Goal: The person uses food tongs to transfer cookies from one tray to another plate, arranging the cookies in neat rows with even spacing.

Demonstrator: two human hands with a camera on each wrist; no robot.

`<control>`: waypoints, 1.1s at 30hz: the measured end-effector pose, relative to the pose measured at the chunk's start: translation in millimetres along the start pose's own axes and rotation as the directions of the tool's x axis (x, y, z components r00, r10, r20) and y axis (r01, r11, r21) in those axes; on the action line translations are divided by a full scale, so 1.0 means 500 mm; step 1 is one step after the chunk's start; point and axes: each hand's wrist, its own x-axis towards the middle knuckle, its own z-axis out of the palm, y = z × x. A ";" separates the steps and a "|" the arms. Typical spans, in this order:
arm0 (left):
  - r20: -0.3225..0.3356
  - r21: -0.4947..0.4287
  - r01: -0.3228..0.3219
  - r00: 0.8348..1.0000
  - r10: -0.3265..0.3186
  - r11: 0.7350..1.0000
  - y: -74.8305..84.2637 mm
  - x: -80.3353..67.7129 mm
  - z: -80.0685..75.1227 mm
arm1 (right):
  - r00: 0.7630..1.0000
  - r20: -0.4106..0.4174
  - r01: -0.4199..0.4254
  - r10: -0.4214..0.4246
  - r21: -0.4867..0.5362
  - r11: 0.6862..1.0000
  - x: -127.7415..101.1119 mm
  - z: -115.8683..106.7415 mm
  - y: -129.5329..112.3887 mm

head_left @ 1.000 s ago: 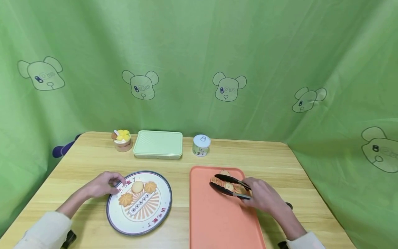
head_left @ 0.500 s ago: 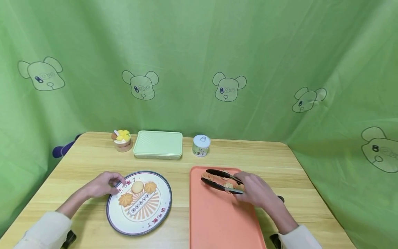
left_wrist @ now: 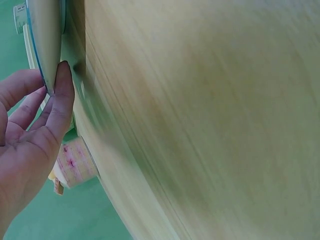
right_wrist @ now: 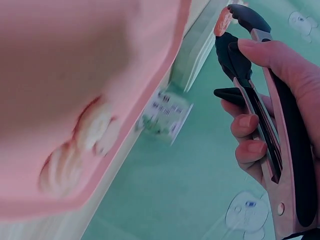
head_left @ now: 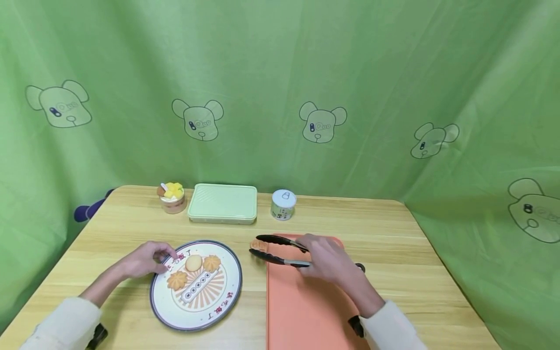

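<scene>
My right hand (head_left: 325, 257) grips black tongs (head_left: 277, 249) whose tips pinch a small orange cookie (head_left: 255, 245), held just left of the orange tray (head_left: 306, 311). In the right wrist view the tongs (right_wrist: 260, 95) hold the cookie (right_wrist: 222, 21) at their tip, and more cookies (right_wrist: 80, 145) lie on the tray (right_wrist: 75, 60). My left hand (head_left: 146, 257) holds the left rim of a round patterned plate (head_left: 227, 296) that carries three cookies (head_left: 193, 270). In the left wrist view the fingers (left_wrist: 62, 100) touch the plate rim (left_wrist: 45, 45).
Along the back of the wooden table (head_left: 393, 233) stand a dessert cup (head_left: 171, 197), a pale green lidded box (head_left: 223, 202) and a small white tin (head_left: 283, 204). Green cloth hangs behind and to both sides.
My right hand has carried the tongs and a cookie leftward from the tray's far end to just past its left edge. The left hand and plate have stayed put.
</scene>
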 end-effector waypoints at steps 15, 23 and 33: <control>0.000 0.001 -0.006 1.000 0.006 1.000 -0.004 0.000 -0.001 | 0.990 0.071 0.122 -0.124 0.019 0.992 0.072 0.035 -0.114; -0.001 -0.003 -0.014 1.000 0.014 1.000 0.000 0.001 -0.001 | 0.983 0.109 0.153 -0.150 -0.018 0.988 0.082 0.057 -0.156; 0.000 0.009 -0.041 0.999 0.041 0.999 -0.003 0.002 -0.002 | 0.970 0.159 0.191 -0.182 -0.040 0.981 0.086 0.077 -0.188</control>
